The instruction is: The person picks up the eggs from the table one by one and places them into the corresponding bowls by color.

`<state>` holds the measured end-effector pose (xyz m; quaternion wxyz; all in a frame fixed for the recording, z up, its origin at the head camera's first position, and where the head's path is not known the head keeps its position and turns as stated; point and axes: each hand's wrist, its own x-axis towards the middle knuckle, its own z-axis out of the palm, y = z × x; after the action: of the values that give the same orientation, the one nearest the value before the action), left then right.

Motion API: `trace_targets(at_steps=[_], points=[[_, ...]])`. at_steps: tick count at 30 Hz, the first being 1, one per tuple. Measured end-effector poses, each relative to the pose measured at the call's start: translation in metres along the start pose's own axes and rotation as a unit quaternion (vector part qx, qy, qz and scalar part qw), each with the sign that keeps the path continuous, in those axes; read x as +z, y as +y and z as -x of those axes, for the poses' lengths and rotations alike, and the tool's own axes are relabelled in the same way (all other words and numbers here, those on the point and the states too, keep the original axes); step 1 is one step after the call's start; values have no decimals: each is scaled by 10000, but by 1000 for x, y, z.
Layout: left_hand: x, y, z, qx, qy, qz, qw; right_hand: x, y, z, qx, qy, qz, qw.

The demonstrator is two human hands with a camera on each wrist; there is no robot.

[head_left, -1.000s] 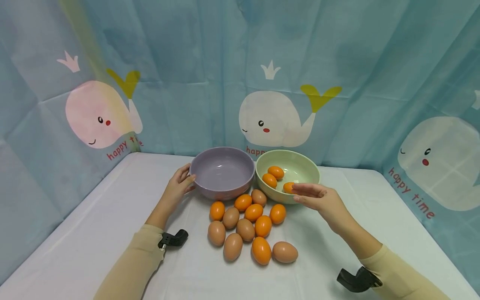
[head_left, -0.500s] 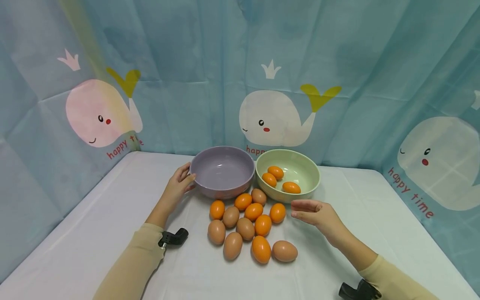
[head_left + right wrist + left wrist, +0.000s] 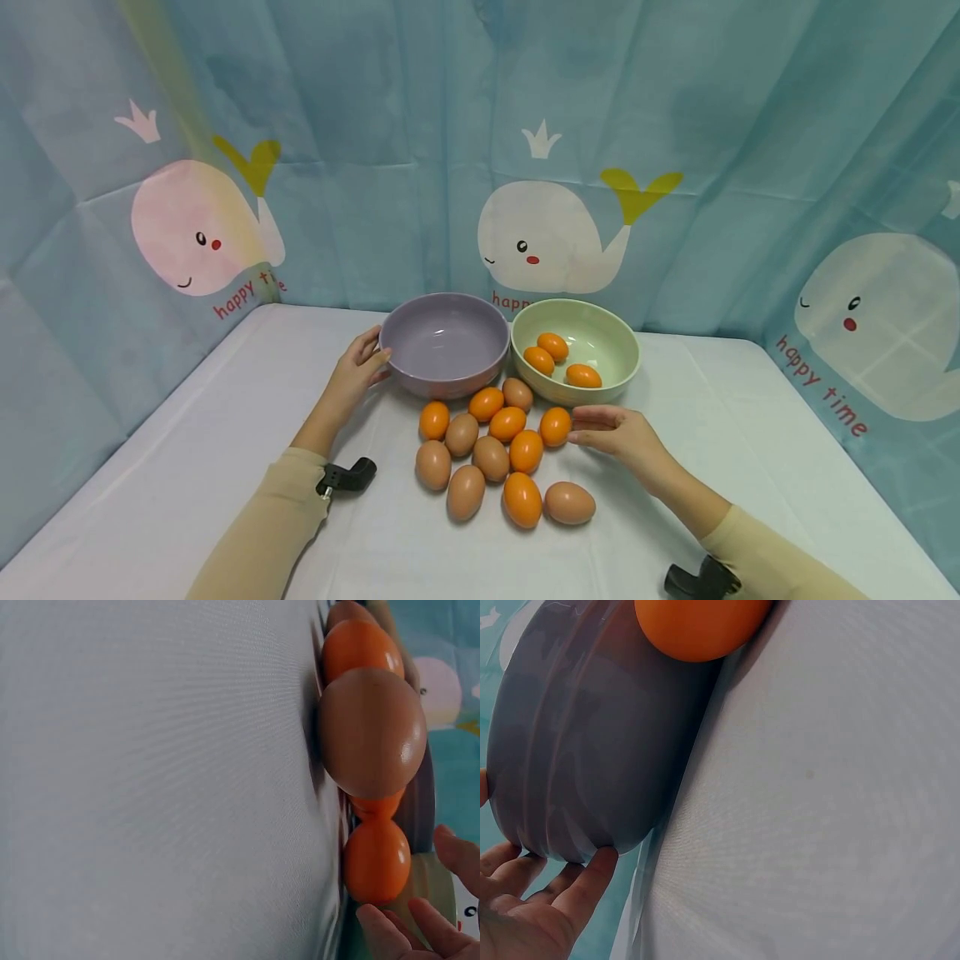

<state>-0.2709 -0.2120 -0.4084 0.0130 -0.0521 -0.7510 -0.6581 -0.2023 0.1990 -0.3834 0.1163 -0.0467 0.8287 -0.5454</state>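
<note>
Against the left side of a purple bowl (image 3: 442, 383), my left hand (image 3: 348, 375) grips its outer wall with fingers and thumb; the left wrist view shows several fingertips (image 3: 600, 859) on that wall. My right hand (image 3: 618, 437) is beside a glossy orange egg (image 3: 555, 427), thumb and fingers extended and apart, with nothing between them. In the right wrist view its fingertips are very close to that orange egg (image 3: 377, 859); contact cannot be told. A light green bowl (image 3: 626, 367) holds three orange eggs (image 3: 583, 376).
Several brown eggs (image 3: 466, 492) and other orange eggs (image 3: 522, 500) lie loosely grouped on the white tablecloth (image 3: 360, 550) in front of the bowls. One brown egg (image 3: 570, 503) lies nearest my right forearm. A blue whale-print curtain (image 3: 390, 217) hangs behind the table.
My right hand has moved from the front rim of the green bowl down and left to the orange egg, uncovering the third egg in that bowl. The left hand stays at the purple bowl.
</note>
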Motion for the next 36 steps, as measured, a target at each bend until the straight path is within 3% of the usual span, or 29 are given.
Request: trace_targets(at_steps=[14, 23, 32, 36], points=[[0, -1, 2, 60, -15, -37, 10000, 11, 4, -11, 163, 271, 438, 9985], [0, -1, 3, 69, -2, -87, 9999, 21, 3, -15, 193, 249, -111, 9994], [-1, 0, 2, 69, -6, -62, 10000, 32, -2, -19, 95, 620, 316, 9975], [-1, -2, 1, 61, -14, -81, 9999, 34, -4, -19, 36, 627, 265, 9977]])
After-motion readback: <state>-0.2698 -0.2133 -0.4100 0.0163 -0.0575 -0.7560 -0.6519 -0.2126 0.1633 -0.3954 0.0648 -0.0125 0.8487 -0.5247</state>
